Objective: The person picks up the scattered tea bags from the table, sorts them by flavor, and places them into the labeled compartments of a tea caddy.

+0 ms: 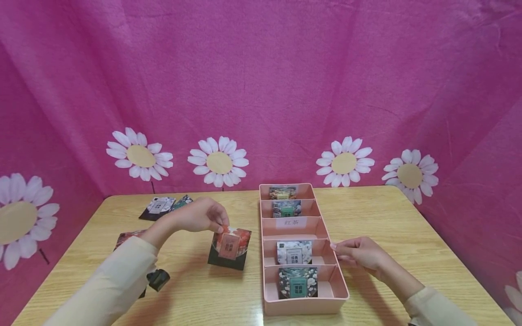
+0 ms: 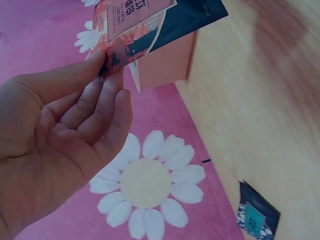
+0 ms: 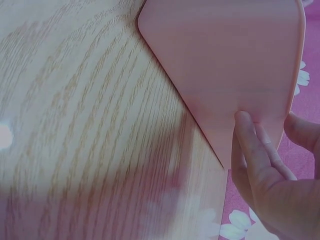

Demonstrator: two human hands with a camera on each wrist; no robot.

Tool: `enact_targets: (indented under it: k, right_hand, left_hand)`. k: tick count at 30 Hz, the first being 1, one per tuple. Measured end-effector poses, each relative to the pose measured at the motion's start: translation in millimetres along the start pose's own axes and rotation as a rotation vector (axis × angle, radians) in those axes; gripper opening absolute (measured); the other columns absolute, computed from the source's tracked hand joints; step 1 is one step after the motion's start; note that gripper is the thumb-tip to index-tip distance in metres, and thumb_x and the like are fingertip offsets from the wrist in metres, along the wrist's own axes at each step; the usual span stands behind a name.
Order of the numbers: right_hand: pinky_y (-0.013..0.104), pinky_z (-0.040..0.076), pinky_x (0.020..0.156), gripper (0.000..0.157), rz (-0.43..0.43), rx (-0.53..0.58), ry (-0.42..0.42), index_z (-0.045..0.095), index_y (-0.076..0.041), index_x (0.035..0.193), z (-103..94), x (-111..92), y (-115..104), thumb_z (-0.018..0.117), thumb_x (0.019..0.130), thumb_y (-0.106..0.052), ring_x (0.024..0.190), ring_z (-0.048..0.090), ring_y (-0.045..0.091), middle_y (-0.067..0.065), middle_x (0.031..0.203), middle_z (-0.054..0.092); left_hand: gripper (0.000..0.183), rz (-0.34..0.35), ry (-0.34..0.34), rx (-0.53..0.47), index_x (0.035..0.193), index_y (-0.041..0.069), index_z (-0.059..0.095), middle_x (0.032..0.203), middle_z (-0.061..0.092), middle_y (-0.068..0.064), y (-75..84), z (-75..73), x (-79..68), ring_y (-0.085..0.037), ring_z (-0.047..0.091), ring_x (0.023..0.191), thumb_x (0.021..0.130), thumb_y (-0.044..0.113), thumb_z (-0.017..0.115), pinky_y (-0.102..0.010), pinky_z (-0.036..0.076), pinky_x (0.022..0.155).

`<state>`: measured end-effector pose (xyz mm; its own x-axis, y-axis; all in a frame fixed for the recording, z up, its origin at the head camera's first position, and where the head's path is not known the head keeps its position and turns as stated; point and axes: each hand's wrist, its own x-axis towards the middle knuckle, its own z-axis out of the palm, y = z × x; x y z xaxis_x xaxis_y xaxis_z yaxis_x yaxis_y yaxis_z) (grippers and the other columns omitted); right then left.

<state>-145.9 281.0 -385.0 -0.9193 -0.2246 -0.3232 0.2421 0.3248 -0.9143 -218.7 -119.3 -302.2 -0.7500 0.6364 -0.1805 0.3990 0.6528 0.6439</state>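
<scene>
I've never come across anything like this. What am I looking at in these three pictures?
There's no machine here, just a person's two bare hands. The wide picture comes from a camera worn on the head, looking forward and down; the two closer ones come from cameras on the wrists.

The left hand pinches a red packet by its edge, above the table. The right hand touches the side of a pink tray.

The tray has five compartments: four hold a packet each, and the middle one shows a label but no packet. More packets lie on the table's left side.
</scene>
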Motion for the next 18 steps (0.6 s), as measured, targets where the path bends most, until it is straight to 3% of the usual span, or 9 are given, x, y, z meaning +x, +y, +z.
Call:
enact_targets:
  k: [18]
  right_hand:
    - [0.03,0.057,0.085,0.052,0.011,-0.009,0.018,0.053,0.022,0.119,0.9,-0.2,-0.1,0.061,0.094,-0.022,0.093,0.068,0.009,0.021,0.109,0.071]
  left_hand:
    - [0.008,0.028,0.006,0.101,0.089,0.004,0.068,0.087,0.073,-0.007,20.3,-13.8,12.5,-0.011,0.067,0.082,0.082,0.001,0.07,-0.027,0.055,0.076]
